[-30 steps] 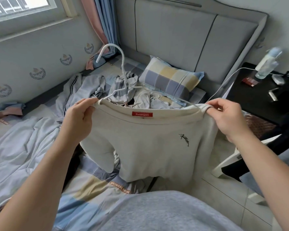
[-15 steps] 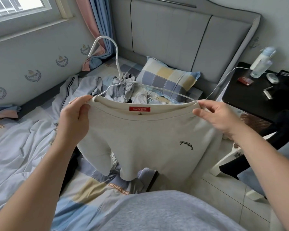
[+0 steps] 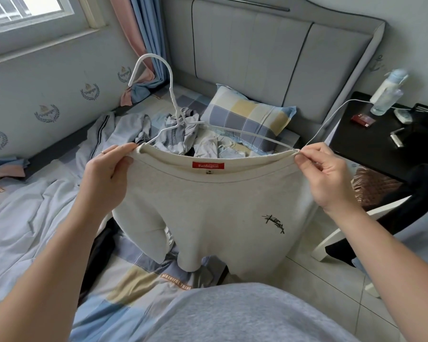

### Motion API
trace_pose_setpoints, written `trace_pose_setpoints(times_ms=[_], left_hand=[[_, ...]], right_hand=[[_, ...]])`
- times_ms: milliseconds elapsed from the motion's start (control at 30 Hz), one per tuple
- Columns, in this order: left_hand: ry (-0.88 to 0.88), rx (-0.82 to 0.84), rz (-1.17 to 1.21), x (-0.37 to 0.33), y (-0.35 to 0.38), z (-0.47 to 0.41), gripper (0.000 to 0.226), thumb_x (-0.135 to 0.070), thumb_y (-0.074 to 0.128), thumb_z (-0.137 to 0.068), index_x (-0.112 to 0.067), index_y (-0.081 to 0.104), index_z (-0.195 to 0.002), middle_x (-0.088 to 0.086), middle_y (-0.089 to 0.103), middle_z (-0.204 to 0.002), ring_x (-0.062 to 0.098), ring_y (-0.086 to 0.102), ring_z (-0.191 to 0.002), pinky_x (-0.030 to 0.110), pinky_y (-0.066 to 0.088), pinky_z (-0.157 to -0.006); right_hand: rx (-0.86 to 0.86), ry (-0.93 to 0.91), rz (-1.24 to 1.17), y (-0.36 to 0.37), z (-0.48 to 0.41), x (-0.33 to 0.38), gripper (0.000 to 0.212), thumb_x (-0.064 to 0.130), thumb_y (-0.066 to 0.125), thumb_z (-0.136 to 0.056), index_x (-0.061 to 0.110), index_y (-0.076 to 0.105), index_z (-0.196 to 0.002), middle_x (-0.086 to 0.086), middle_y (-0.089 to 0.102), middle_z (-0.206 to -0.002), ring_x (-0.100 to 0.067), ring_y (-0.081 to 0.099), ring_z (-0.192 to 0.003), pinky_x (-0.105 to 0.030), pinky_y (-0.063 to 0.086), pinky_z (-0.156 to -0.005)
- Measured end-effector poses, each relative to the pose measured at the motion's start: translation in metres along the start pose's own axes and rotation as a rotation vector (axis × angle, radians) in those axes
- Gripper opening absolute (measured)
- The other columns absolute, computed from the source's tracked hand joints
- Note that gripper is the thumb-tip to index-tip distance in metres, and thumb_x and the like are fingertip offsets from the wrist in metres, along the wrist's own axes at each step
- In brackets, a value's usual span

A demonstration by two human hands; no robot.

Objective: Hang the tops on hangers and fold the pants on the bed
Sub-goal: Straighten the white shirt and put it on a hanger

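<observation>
My left hand (image 3: 106, 178) and right hand (image 3: 329, 178) pinch the cream top's (image 3: 208, 213) collar over the white hanger (image 3: 173, 114) (2 grips, held above the bed (image 3: 22, 218) edge).

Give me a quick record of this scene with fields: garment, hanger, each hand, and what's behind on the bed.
garment: cream top, red neck label, held up over the bed
hanger: white wire, both arms inside the neckline, hook upward
left hand: grips the top's left shoulder end
right hand: pinches the right shoulder end
behind: crumpled clothes pile, checked pillow
</observation>
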State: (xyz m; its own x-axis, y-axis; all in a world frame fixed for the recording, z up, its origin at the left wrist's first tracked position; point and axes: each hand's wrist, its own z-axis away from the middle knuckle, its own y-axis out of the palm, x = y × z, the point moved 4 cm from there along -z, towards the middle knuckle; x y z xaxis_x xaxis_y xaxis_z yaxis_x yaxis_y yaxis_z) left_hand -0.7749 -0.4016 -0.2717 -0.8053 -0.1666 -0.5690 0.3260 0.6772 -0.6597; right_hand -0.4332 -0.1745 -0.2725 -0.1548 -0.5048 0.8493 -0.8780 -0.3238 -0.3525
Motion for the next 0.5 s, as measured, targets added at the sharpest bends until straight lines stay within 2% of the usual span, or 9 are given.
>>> trace_pose_setpoints(times_ms=[100,167,267,333,400,467,500], left_hand=[[-0.004,0.027,0.018,0.002,-0.001,-0.003,0.028,0.008,0.054,-0.096,0.002,0.068,-0.120,-0.050,0.054,-0.102,-0.024,0.049,-0.098,0.000,0.034,-0.089],[0.002,0.033,0.016,0.002,0.000,-0.004,0.028,0.008,0.053,-0.097,0.002,0.068,-0.120,-0.050,0.054,-0.102,-0.025,0.049,-0.097,0.000,0.034,-0.088],[0.013,0.030,-0.002,0.003,-0.001,-0.005,0.028,0.007,0.053,-0.097,0.001,0.068,-0.121,-0.050,0.054,-0.103,-0.024,0.049,-0.098,0.001,0.035,-0.089],[0.049,0.036,-0.028,0.001,-0.002,-0.007,0.027,0.007,0.054,-0.097,0.001,0.069,-0.119,-0.045,0.056,-0.100,-0.015,0.053,-0.094,0.003,0.036,-0.087],[0.123,0.065,-0.070,-0.007,-0.002,-0.007,0.025,0.006,0.054,-0.097,0.001,0.070,-0.116,-0.040,0.055,-0.099,0.001,0.056,-0.092,0.006,0.038,-0.087],[0.176,0.099,-0.091,-0.018,0.003,-0.005,0.025,0.005,0.054,-0.097,0.000,0.070,-0.116,-0.033,0.053,-0.110,0.016,0.060,-0.099,0.013,0.041,-0.091],[0.184,0.113,-0.079,-0.025,0.006,-0.004,0.025,0.004,0.053,-0.098,0.000,0.070,-0.116,-0.029,0.053,-0.111,0.020,0.061,-0.100,0.013,0.042,-0.092]], right_hand=[[-0.063,-0.031,-0.004,0.002,0.000,0.004,0.012,0.006,0.057,-0.099,0.012,0.068,-0.099,0.021,0.066,-0.092,0.011,0.058,-0.090,-0.007,0.041,-0.083],[-0.086,0.007,-0.018,0.003,-0.002,0.005,0.013,0.007,0.056,-0.100,0.012,0.068,-0.100,0.030,0.067,-0.085,0.012,0.058,-0.085,-0.006,0.041,-0.079],[-0.132,0.047,-0.041,0.002,-0.007,0.004,0.014,0.012,0.056,-0.101,0.016,0.070,-0.098,0.029,0.066,-0.077,0.009,0.057,-0.079,-0.010,0.042,-0.075],[-0.158,0.053,-0.015,0.001,-0.009,0.005,0.016,0.015,0.056,-0.102,0.019,0.068,-0.092,0.027,0.062,-0.070,0.007,0.053,-0.072,-0.010,0.041,-0.069],[-0.176,0.012,0.043,0.000,-0.011,0.011,0.018,0.017,0.055,-0.102,0.020,0.065,-0.088,0.026,0.058,-0.066,0.006,0.049,-0.068,-0.009,0.038,-0.065],[-0.166,-0.083,0.129,0.001,-0.013,0.023,0.016,0.018,0.055,-0.102,0.018,0.068,-0.093,0.027,0.060,-0.074,0.001,0.053,-0.078,-0.010,0.039,-0.072],[-0.152,-0.141,0.185,0.002,-0.015,0.030,0.017,0.019,0.055,-0.102,0.015,0.070,-0.096,0.027,0.061,-0.080,-0.007,0.056,-0.085,-0.012,0.040,-0.078]])
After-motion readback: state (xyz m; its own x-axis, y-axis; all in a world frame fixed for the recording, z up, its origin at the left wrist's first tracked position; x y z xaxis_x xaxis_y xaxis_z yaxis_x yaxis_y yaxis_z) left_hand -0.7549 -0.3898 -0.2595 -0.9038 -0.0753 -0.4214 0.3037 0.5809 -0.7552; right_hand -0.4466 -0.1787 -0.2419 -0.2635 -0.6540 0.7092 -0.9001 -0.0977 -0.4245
